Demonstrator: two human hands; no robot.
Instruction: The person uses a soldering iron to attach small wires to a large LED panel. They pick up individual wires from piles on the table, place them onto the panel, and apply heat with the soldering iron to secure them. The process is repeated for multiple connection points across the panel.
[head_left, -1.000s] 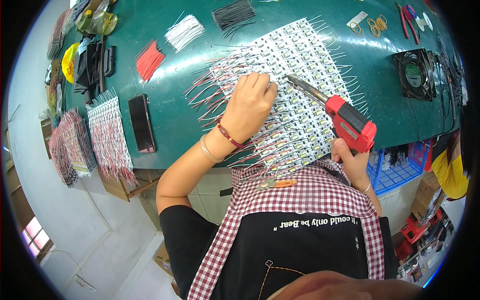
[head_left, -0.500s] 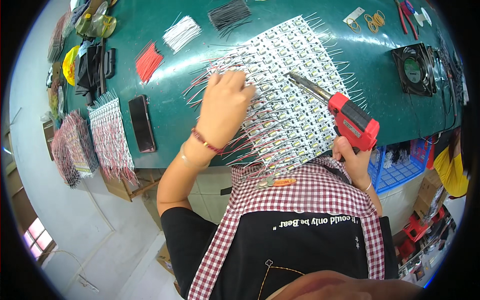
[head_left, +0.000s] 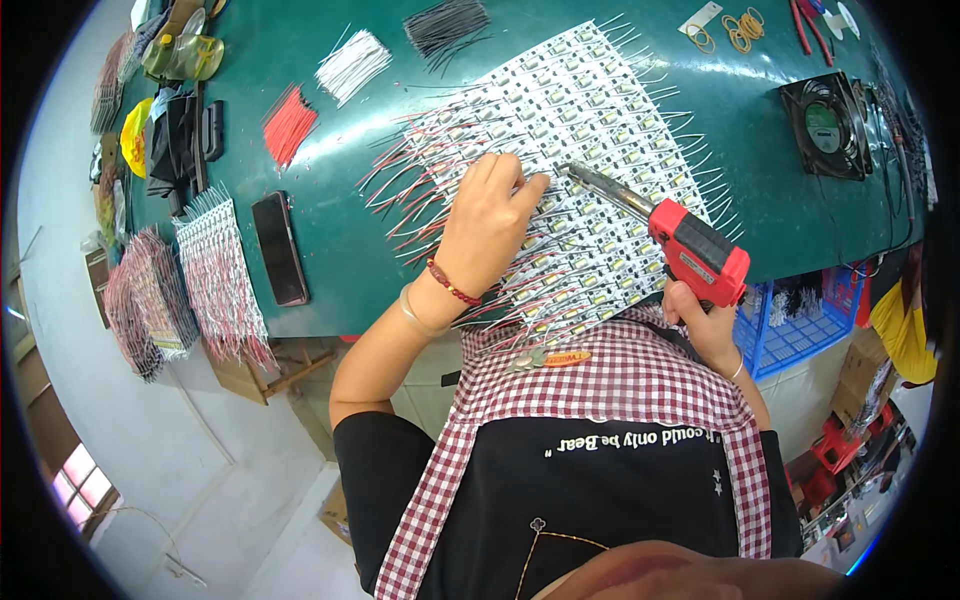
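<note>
A large white panel of small LED circuit boards (head_left: 640, 245) lies tilted on the green table, with red, black and white wires sticking out along its left side and pale wires along its right. Over the left part of the panel, my left hand (head_left: 488, 222) is closed in a pinch; whatever is between the fingertips is too small to make out. My right hand (head_left: 704, 322) grips a red and black soldering gun (head_left: 698, 250) by its handle. The gun's metal tip points left and sits over the panel, just right of my left fingertips.
Bundles of red wires (head_left: 289, 126), white wires (head_left: 353, 66) and black wires (head_left: 446, 28) lie at the back. A phone (head_left: 281, 248) and wired panels (head_left: 222, 275) are at left. On the right stand a black fan (head_left: 825, 127) and, below the table, a blue crate (head_left: 790, 335).
My left hand has moved right across the panel, toward the soldering gun's tip. The gun has shifted slightly left in my right hand.
</note>
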